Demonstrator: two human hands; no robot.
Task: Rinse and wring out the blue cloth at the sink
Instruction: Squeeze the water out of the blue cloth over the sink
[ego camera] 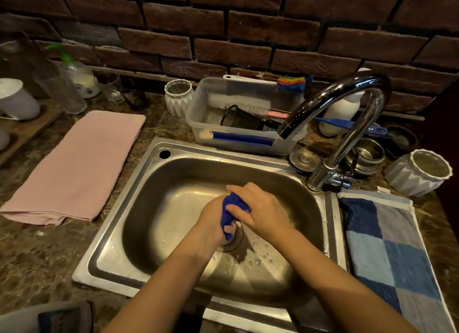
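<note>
The blue cloth [229, 212] is bunched into a tight roll over the middle of the steel sink [149, 183], just above the drain [236, 238]. My left hand [211, 220] grips its lower end from the left, and my right hand [255, 208] wraps its upper end from the right. Both hands hide most of the cloth. The chrome tap [347, 124] arches from the sink's back right corner, with its spout over the plastic tub; no water runs from it. Droplets lie on the basin floor.
A folded pink towel [77, 168] lies left of the sink, a blue checked towel [387, 245] to the right. Behind the sink is a clear plastic tub [206, 119] with brushes. White ribbed pots [419, 173], steel bowls [365, 156] and glasses [62, 89] line the brick wall.
</note>
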